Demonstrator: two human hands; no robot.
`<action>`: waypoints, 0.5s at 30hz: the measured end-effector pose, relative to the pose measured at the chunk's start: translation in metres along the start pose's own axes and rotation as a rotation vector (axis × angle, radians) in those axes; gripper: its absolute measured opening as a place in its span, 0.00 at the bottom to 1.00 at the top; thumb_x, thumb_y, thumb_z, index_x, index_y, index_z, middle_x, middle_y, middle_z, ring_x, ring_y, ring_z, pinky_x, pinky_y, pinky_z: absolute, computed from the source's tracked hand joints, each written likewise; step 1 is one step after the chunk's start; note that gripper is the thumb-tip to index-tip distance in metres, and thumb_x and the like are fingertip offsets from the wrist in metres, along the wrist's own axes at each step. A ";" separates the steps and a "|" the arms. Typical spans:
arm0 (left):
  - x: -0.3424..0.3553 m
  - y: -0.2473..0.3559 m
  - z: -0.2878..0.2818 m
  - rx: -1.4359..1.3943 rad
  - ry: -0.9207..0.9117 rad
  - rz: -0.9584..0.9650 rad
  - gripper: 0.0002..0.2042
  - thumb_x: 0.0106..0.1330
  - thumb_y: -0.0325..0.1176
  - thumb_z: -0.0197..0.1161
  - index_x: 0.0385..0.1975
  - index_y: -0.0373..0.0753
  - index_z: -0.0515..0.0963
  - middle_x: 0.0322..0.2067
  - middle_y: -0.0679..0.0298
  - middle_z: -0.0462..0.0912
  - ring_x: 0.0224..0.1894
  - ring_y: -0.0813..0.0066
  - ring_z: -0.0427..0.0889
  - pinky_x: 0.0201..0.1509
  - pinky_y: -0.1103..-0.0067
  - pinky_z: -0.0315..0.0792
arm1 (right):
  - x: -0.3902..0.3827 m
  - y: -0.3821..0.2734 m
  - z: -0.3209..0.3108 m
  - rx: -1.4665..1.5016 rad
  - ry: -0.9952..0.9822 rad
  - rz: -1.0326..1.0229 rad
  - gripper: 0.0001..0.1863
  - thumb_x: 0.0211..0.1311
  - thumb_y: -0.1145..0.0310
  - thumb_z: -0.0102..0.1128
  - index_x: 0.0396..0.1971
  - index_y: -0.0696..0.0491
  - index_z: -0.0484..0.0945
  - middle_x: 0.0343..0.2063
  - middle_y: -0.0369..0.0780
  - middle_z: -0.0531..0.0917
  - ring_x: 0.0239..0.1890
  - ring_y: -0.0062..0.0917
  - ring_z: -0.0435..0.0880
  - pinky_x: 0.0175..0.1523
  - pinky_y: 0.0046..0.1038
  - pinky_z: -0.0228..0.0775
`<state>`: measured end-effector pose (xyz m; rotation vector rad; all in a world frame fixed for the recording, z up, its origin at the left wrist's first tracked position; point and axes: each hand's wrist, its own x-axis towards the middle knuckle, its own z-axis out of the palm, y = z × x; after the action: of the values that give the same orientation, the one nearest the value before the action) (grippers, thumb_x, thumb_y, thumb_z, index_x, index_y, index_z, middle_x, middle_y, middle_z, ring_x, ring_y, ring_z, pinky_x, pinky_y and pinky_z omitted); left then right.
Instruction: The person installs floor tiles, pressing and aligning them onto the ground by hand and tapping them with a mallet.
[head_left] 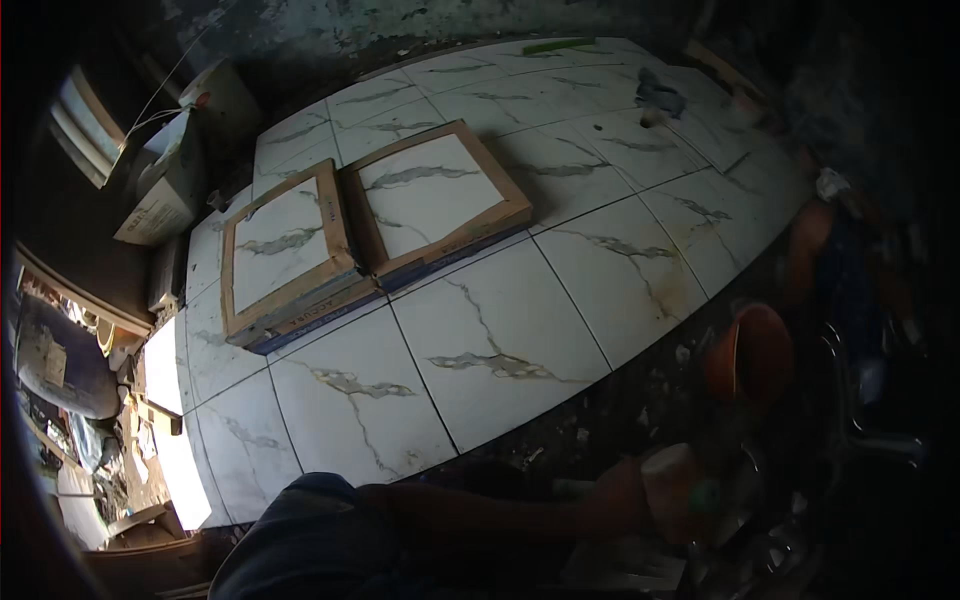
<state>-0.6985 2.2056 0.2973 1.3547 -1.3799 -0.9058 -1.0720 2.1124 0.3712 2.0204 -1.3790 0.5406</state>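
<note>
This looks like a building site around me, a room with its floor being tiled: marble-patterned floor tiles (pixel 480 330) spread wide, two cardboard-edged tile packs (pixel 425 190) lying on them, gritty rubble (pixel 590 420) along their border near an orange bucket (pixel 752 355), and a rough, blotchy wall (pixel 430 22) at the back.

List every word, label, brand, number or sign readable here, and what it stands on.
Left cardboard-edged tile pack: dark lettering along its near side; wording not copied here.
Right cardboard-edged tile pack: faint near-side marks, too small to read.
Pale carton, left: dark lettering, too blurred.
</note>
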 end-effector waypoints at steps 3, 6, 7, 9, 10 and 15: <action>0.003 0.004 -0.006 0.116 -0.119 -0.039 0.17 0.61 0.42 0.63 0.46 0.41 0.74 0.45 0.59 0.77 0.48 0.63 0.80 0.48 0.69 0.75 | -0.015 0.014 -0.001 0.175 -0.133 0.281 0.35 0.69 0.49 0.48 0.65 0.62 0.59 0.63 0.54 0.66 0.65 0.47 0.64 0.67 0.45 0.56; 0.007 0.009 -0.005 0.042 -0.147 -0.140 0.14 0.60 0.40 0.64 0.42 0.42 0.75 0.40 0.61 0.79 0.44 0.65 0.81 0.46 0.70 0.75 | -0.023 0.013 -0.006 0.040 -0.130 0.334 0.37 0.68 0.48 0.48 0.64 0.63 0.60 0.63 0.55 0.64 0.66 0.49 0.62 0.68 0.44 0.56; 0.009 0.009 -0.004 -0.034 -0.220 -0.326 0.13 0.60 0.40 0.65 0.40 0.41 0.76 0.38 0.62 0.80 0.42 0.65 0.82 0.45 0.71 0.75 | -0.022 0.013 -0.010 0.003 -0.343 0.332 0.39 0.67 0.45 0.47 0.63 0.65 0.60 0.63 0.56 0.64 0.66 0.51 0.62 0.68 0.45 0.54; 0.011 0.010 -0.001 0.013 -0.141 -0.202 0.12 0.59 0.38 0.66 0.39 0.41 0.76 0.36 0.62 0.80 0.41 0.66 0.82 0.44 0.72 0.75 | -0.017 0.010 -0.015 0.189 -0.237 0.345 0.40 0.67 0.44 0.46 0.64 0.64 0.59 0.63 0.56 0.64 0.67 0.51 0.61 0.68 0.46 0.54; 0.012 0.011 0.002 0.055 -0.040 -0.093 0.12 0.58 0.35 0.67 0.38 0.40 0.76 0.35 0.63 0.80 0.40 0.67 0.82 0.43 0.73 0.75 | -0.014 0.011 -0.018 0.384 -0.168 0.364 0.41 0.67 0.43 0.46 0.65 0.63 0.58 0.64 0.56 0.63 0.67 0.52 0.60 0.68 0.47 0.53; 0.015 0.015 0.005 -0.181 -0.005 -0.148 0.15 0.54 0.32 0.71 0.39 0.38 0.75 0.36 0.62 0.81 0.41 0.69 0.83 0.44 0.74 0.75 | -0.012 0.013 -0.012 -0.014 -0.141 0.179 0.39 0.64 0.46 0.53 0.62 0.64 0.61 0.60 0.55 0.66 0.63 0.53 0.62 0.66 0.49 0.51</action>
<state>-0.7060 2.1923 0.3128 1.3287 -1.1816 -1.1057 -1.0886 2.1248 0.3758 1.9669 -1.6548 0.4713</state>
